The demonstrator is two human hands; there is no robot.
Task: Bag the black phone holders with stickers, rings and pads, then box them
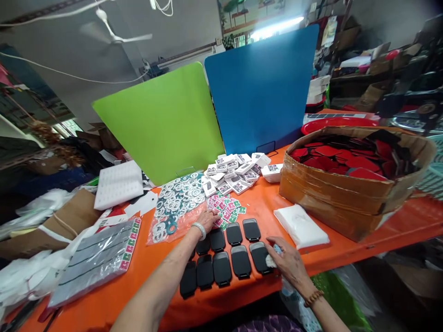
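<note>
Several black rounded plastic cases point(228, 258) lie in two rows on the orange table point(263, 203). My left hand point(206, 219) reaches over them to a heap of small pink and green stickers point(226, 210); its fingers rest flat on the heap. My right hand point(289, 263) sits at the right end of the front row, closed on a small white and blue thing point(273, 256) that touches the nearest case.
A big cardboard box of red and black pieces point(349, 170) stands at right, a white tissue pack point(300, 226) before it. Small white boxes point(235, 173) are piled ahead, ring sheets point(176, 203) at left. Green point(162, 120) and blue point(263, 87) boards stand behind.
</note>
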